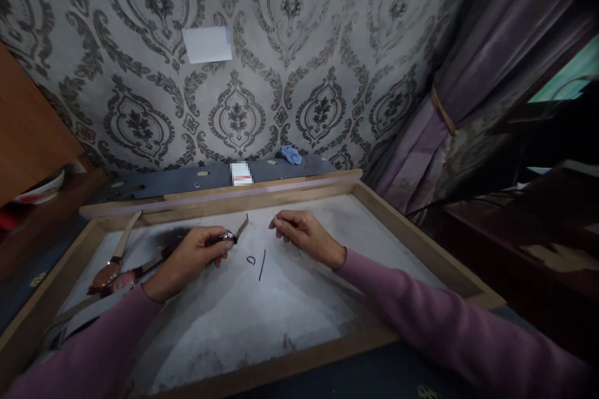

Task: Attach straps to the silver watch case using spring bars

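My left hand (199, 252) is closed in a pinch around a small wristwatch (228, 235); part of its pale strap sticks up to the right of the fingers. To its right hovers my right hand (306, 234), thumb and fingers pressed together; whatever may be between them is too small to make out. Between the hands, on the white bottom of a wooden-framed tray (309, 346), lie a thin black strip (262, 265) and a small black loop (251, 260). Left of my left hand rest a watch with a brown dial (107, 275) and a watch with a reddish dial (124, 280), partly hidden by my arm.
Behind the tray, a small white box (241, 173) and a crumpled blue cloth (291, 154) lie on a dark blue cover. A bowl (44, 188) stands at far left. A purple curtain (416, 149) hangs at the right. Patterned wallpaper carries a white card (208, 45).
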{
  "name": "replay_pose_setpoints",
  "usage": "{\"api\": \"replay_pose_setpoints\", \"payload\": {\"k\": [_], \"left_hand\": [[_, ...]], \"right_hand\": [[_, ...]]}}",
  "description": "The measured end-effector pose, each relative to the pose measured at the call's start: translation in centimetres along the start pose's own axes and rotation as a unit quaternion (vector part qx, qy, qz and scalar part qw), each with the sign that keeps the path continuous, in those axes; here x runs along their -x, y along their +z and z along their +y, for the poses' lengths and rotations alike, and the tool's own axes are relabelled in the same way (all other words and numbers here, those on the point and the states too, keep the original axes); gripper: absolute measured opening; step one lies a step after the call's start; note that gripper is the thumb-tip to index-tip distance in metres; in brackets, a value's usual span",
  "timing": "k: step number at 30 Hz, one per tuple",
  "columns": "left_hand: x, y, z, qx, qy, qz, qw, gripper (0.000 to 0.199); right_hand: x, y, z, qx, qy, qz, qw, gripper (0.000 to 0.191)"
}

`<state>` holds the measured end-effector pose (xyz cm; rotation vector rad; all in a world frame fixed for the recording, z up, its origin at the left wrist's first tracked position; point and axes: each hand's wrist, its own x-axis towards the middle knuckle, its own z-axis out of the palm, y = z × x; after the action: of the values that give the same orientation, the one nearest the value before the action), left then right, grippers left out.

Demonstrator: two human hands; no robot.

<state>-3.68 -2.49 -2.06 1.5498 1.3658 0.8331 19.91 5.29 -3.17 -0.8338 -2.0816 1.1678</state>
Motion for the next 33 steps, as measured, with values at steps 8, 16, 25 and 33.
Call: {"api": "replay_pose_setpoints", "payload": {"k": [8,16,25,33], "left_hand": [[0.2,1.6,1.6,-0.050,0.055,0.012,0.997,0.022],[0.3,3.5,3.8,0.126,0.068,0.092,0.985,0.022],[-0.7,2.9,4.5,0.154,-0.008,-0.079,0.985,0.028],[-3.0,4.4,4.0,-0.048,-0.013,-0.221,0.974,0.029]], "right_hand": [[0.3,1.5,0.0,-0.134,0.006,-0.032,0.990,0.036],[0.9,2.6,-0.2,-0.166,0.040,-0.179,0.969,0.026],[1.0,-1.4,-0.3,-0.152,0.033,-0.028,0.987,0.023],[2.7,-0.5,0.0,-0.158,0.050,-0.102,0.981,0.040]]}}
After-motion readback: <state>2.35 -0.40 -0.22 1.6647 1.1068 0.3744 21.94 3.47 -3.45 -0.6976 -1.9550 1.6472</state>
